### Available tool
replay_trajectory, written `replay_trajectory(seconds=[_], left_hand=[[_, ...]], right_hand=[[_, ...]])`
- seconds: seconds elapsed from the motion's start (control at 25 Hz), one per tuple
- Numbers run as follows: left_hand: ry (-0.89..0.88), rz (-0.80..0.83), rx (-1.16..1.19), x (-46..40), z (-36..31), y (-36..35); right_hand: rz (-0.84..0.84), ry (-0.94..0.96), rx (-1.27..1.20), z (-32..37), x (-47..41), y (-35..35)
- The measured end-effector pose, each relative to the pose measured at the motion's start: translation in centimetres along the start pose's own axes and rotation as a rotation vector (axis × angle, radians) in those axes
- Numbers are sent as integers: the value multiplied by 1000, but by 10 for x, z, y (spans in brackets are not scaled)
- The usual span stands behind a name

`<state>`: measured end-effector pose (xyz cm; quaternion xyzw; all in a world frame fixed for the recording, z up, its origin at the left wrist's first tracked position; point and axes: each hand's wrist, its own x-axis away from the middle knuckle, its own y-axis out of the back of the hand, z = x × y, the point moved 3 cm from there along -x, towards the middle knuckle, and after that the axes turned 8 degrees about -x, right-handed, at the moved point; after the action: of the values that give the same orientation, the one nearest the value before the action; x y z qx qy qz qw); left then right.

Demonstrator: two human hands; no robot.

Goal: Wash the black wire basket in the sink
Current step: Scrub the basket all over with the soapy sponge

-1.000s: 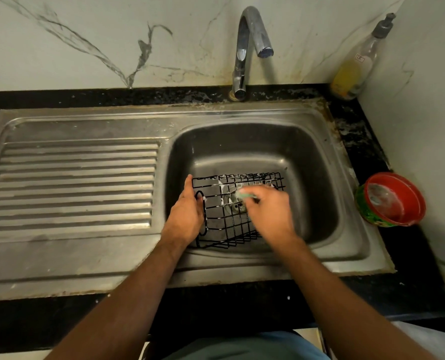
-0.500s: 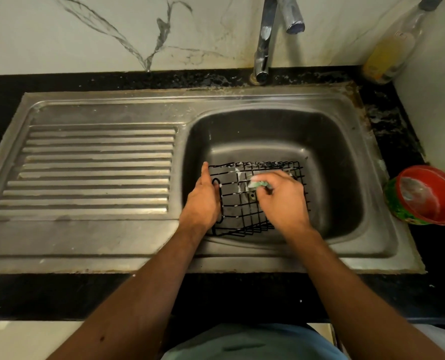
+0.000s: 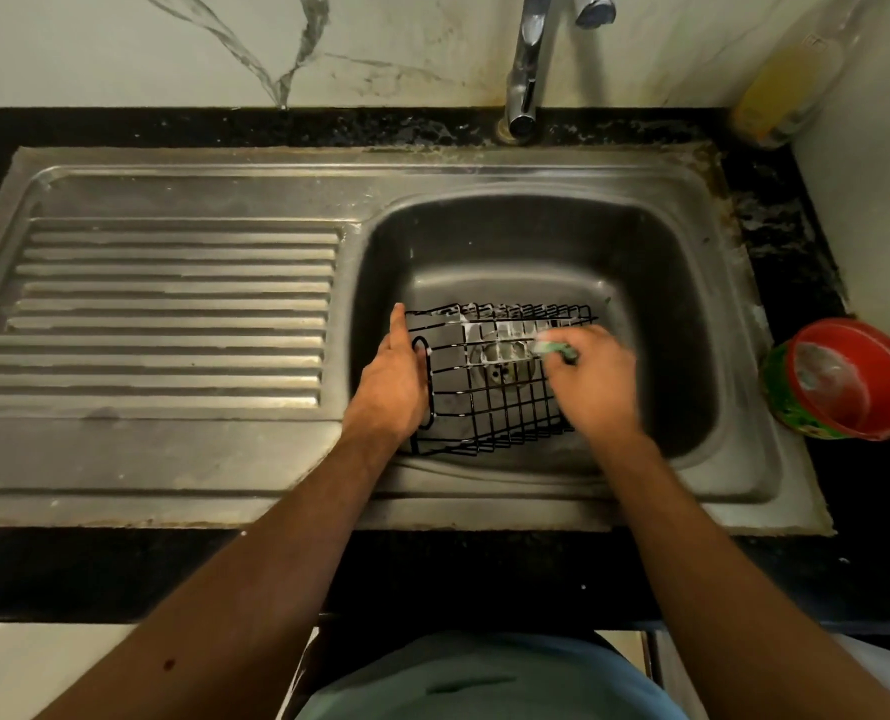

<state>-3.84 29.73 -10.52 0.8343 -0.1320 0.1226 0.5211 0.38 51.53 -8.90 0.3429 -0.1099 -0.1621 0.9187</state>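
Starting at the left, we see the ribbed draining board [image 3: 172, 314] of the steel sink [image 3: 484, 168], set into a black speckled counter [image 3: 120, 574] below a pale marble wall [image 3: 172, 44]. Moving right, our left hand [image 3: 393, 381] holds the left end of the black wire basket [image 3: 489, 402], its forefinger stretched straight up along the end frame while the rest of the hand wraps that end beside the oval handle loop. The basket lies tilted inside the sink bowl, against the near left part of the basin, and through its grid we see the drain [image 3: 500, 374] underneath. White suds cling to the wires along its far upper edge. Next comes our right hand [image 3: 593, 387], blurred, its fingers curled round a small green scrubber [image 3: 554, 348] that presses on the basket's wires near the soapy patch. Behind the bowl, the chrome tap [image 3: 528, 59] rises from the counter against the wall. Further right, in the back corner, a clear bottle of yellow liquid [image 3: 785, 80] stands on the counter. At the far right, just beside the sink rim, a red-rimmed green tub [image 3: 843, 379] sits tilted toward us, with a whitish soapy mass inside it.
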Motion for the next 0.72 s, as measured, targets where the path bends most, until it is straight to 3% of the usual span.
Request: replay_trajectory(seconds=[0.2,0.28,0.44,0.52,0.72], left_hand=[[-10,-21,-1,-1,2,-2],[-8,-27,9,-3,2,-2],[-4,-32,3,-2,2,-3],[5,-35,-15,-2,3,-3],[21,-32,1,-3,3,-3]], right_hand=[[95,198,-149,36,30,-20],[82,152,-92,15,10,-12],[-63,-172,51,-40,-25,14],[-55,-232,51,-45,-30,18],[30,-38,-11,22,6,-12]])
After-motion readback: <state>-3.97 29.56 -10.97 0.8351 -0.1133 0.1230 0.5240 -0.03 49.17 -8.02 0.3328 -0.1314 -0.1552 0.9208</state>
